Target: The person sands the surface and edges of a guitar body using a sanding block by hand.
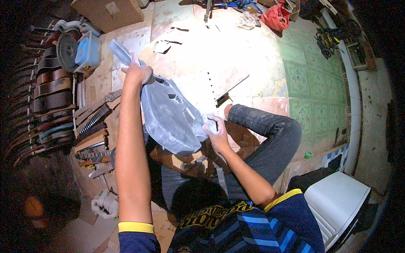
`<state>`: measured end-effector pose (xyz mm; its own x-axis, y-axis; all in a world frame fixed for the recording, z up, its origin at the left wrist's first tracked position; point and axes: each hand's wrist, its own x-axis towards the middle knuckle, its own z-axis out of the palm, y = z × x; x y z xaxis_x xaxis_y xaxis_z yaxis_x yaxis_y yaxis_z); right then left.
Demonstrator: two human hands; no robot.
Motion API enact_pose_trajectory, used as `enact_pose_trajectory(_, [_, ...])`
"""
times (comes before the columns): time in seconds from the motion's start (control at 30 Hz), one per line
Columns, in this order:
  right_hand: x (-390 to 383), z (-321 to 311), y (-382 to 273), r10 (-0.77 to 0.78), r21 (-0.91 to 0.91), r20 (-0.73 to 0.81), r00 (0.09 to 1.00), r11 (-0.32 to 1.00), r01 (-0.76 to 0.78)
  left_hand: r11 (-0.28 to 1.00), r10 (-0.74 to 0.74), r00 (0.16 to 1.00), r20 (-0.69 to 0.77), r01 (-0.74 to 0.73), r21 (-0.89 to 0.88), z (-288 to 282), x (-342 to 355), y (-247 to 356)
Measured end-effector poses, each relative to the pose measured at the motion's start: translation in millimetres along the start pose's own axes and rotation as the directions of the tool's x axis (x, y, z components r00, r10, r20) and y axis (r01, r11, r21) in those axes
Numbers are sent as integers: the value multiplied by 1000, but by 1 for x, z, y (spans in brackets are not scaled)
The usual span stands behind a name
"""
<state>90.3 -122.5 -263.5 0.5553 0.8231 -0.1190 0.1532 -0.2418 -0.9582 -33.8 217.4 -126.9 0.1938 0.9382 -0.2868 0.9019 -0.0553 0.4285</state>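
- Two-handed hold: gripping neck [120,52] of grey guitar body [164,120] with left hand [138,72], grasping small grey pad [209,121] at body edge with right hand [217,135].
- Positioned over lap [172,187].
- Judged step: probably sanding edge.
- Next: steady neck, stroke pad along edge.

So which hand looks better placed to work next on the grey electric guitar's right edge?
Probably the right hand: it is at that edge of the grey electric guitar, while the left hand has its grip at the far end, by the neck.
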Motion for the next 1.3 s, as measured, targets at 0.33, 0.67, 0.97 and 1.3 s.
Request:
enact_pose_trajectory(0.33, [-4,-7,13,99,133,62,993,985,-106,986,-41,999,16,43,-162,2,-2,1])
enact_pose_trajectory(0.67, [-5,-6,9,104,132,56,993,985,-111,986,-48,998,50,56,-159,4,9,-8])
enact_pose_trajectory(0.97, [-5,1,3,142,169,21,990,975,-144,994,-53,998,21,55,-90,1,7,-7])
enact_pose_trajectory(1.3, [-8,1,-5,169,267,18,985,949,-167,978,-46,998,35,52,-200,8,16,-19])
